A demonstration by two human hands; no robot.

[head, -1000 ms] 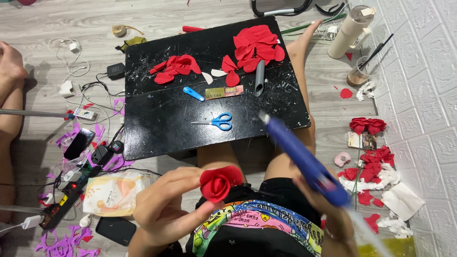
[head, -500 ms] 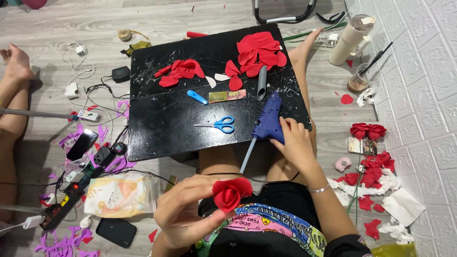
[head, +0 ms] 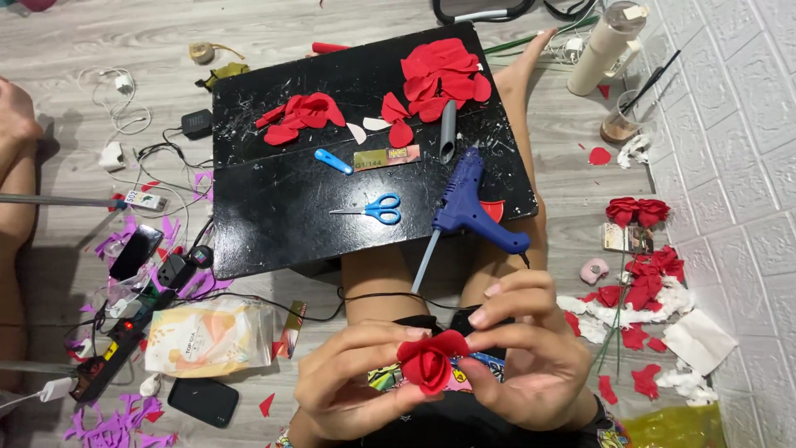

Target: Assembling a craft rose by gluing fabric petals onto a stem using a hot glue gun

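A red paper rose (head: 429, 362) sits between both my hands, low in the middle of the view over my lap. My left hand (head: 348, 379) cups it from the left and below. Fingertips of my right hand (head: 526, 353) press a petal on its right side. A blue glue gun (head: 469, 202) lies on the near right edge of the black board (head: 274, 224), let go, its stick pointing toward me. Blue-handled scissors (head: 373, 208) lie on the board's middle. Piles of red petals (head: 442, 76) rest at the board's far side.
Finished red roses (head: 637, 211) and paper scraps lie on the floor at right by the white wall. A power strip (head: 108, 358), cables, a phone (head: 203, 401), a packet (head: 207, 336) and purple scraps crowd the left floor. Another person's arm (head: 16, 166) is at far left.
My right hand carried the glue gun forward, laid it on the board, then came back to the rose. Both hands now hold the rose lower and more centred.
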